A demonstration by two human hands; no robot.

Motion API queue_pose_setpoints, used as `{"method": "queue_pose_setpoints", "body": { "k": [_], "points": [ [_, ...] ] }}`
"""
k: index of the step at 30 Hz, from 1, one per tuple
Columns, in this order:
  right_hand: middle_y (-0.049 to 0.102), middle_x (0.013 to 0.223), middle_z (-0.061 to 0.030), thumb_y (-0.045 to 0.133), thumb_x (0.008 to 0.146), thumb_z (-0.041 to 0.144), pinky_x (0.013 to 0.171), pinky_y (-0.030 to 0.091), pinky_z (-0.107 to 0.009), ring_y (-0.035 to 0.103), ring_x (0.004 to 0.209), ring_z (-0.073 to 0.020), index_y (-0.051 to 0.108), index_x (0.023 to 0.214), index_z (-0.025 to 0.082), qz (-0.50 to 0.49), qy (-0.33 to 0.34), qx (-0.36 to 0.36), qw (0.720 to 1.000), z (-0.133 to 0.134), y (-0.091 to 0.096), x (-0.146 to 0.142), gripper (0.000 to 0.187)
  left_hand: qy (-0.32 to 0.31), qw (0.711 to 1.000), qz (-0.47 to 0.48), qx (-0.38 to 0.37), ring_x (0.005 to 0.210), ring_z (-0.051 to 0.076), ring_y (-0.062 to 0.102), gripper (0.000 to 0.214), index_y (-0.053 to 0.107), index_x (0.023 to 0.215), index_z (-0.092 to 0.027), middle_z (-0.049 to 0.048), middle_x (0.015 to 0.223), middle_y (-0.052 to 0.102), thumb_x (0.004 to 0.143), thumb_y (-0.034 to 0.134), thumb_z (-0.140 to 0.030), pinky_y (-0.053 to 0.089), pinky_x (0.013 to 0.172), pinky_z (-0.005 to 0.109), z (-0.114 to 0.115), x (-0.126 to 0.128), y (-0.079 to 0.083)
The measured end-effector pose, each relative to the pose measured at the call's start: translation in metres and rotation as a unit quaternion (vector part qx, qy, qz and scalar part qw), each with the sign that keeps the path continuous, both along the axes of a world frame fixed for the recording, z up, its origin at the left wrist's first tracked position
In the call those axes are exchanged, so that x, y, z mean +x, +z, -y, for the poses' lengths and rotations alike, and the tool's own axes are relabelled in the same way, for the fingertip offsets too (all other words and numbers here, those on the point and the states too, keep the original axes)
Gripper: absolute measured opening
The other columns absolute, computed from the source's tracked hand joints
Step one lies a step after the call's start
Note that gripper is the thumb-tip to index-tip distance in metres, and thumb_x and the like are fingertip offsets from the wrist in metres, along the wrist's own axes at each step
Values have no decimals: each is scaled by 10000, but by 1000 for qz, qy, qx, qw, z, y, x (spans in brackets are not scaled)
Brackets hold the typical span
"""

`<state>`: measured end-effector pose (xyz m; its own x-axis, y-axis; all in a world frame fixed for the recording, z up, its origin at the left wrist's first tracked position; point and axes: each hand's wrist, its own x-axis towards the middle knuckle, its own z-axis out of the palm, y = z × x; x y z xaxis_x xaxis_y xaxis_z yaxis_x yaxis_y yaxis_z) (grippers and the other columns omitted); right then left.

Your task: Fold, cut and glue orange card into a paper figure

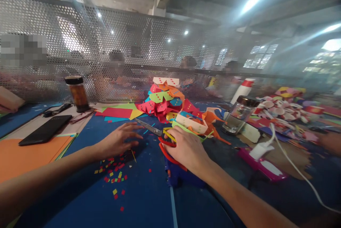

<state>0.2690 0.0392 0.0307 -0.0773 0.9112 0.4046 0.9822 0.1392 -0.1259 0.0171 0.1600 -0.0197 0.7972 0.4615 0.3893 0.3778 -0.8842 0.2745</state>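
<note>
My right hand is closed around the red and yellow handles of a pair of scissors, whose metal blades point up and left. Palm down, my left hand hovers over or rests on the blue tabletop, fingers loosely spread, holding nothing. Tiny coloured paper squares are scattered just below it. Beyond both hands rises a pile of folded coloured paper pieces with rows of small cut-out marks. Flat coloured sheets lie at its left. A dark blue object is partly hidden under my right hand.
On the left are a black phone, orange paper and a jar of brown liquid. To the right stand a glass jar, a purple power strip with a white cable, and heaped paper pieces. A perforated metal screen runs behind.
</note>
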Motion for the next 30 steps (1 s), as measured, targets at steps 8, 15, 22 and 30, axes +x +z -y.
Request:
{"method": "queue_pose_setpoints", "body": {
  "k": [8, 15, 22, 30],
  "points": [
    [711, 948, -22, 734, 829, 390, 655, 472, -335, 696, 859, -242, 702, 921, 216, -5, -2, -10, 1000, 1, 2, -1, 200, -27, 995, -90, 12, 1470, 320, 360, 339, 615, 1335, -386, 4, 1588, 433, 1003, 545, -393, 336, 1166, 613, 22, 9, 1],
    [718, 968, -37, 754, 798, 398, 670, 496, -351, 701, 858, -249, 711, 912, 207, -3, 5, 2, 1000, 0, 0, 0, 227, -18, 996, -84, 24, 1438, 281, 413, 264, 693, 1193, -295, 14, 1539, 501, 1029, 492, -343, 398, 1146, 553, 24, 5, 2],
    [716, 952, -31, 751, 814, 405, 645, 484, -332, 692, 808, -228, 716, 912, 220, -3, -3, 2, 1000, 0, 0, -1, 212, -31, 996, -80, 37, 1451, 313, 396, 341, 600, 1347, -349, 12, 1571, 460, 1014, 524, -345, 362, 1150, 626, 25, 11, 0],
    [723, 953, -45, 759, 795, 414, 638, 479, -330, 691, 795, -232, 722, 904, 218, -6, 13, 22, 1000, 0, -3, 2, 227, -25, 998, -8, 55, 1362, 250, 508, 189, 727, 985, -269, 18, 1383, 648, 991, 541, -234, 491, 1072, 484, 30, -13, 1]
  ]
}}
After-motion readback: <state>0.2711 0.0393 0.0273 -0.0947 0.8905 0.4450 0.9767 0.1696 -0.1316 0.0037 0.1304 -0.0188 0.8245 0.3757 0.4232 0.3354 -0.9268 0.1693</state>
